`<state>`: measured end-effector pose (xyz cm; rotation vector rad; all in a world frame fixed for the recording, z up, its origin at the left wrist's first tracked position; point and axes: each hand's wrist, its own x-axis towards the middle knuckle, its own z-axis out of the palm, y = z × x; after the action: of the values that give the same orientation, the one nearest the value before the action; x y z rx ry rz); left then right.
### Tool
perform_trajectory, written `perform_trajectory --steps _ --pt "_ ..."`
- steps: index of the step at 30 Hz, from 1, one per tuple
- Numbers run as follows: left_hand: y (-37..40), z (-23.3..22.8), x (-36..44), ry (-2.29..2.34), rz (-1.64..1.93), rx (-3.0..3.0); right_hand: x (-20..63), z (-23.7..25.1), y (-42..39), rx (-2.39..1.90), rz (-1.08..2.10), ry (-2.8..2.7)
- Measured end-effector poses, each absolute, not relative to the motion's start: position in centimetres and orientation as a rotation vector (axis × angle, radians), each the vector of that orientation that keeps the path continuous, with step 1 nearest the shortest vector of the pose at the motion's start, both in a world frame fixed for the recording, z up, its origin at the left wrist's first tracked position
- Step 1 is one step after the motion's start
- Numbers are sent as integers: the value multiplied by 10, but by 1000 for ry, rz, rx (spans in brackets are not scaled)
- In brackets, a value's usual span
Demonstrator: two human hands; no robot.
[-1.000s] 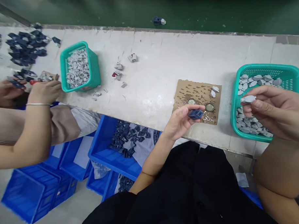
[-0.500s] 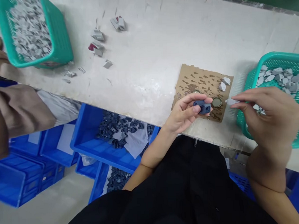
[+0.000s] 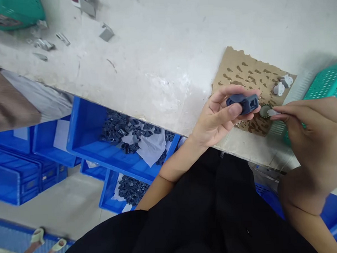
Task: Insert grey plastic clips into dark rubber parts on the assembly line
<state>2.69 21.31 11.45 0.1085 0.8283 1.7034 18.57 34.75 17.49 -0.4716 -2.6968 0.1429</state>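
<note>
Between the thumb and fingers of my left hand [image 3: 216, 115] is a dark blue-grey plastic part [image 3: 244, 102] with a square opening at its right end. My right hand [image 3: 314, 130] pinches a small light-grey piece [image 3: 271, 112] by its end, a short way right of the dark part and apart from it. The tip of that piece is over or beside a round bottle cap [image 3: 264, 111] on a brown cardboard sheet [image 3: 229, 63] covered in wet-looking spots. Two light-grey pieces [image 3: 282, 85] lie at the sheet's right edge.
A green basket [image 3: 321, 82] stands right of the cardboard, another green basket [image 3: 18, 13] at the far left. Loose grey pieces [image 3: 106, 32] lie on the white table [image 3: 155, 60]. Blue bins [image 3: 103, 151] with dark parts sit below the edge. Another person's sleeve [image 3: 15, 98] shows at left.
The view has shifted and come closer to the table. My right hand has brought the light-grey piece leftward to the bottle cap. My left hand still holds the dark part, slightly turned.
</note>
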Motion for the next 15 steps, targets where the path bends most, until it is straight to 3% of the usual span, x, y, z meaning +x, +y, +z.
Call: perform_trajectory --steps 15 --pt "215 120 25 726 1619 -48 183 172 348 -501 131 -2720"
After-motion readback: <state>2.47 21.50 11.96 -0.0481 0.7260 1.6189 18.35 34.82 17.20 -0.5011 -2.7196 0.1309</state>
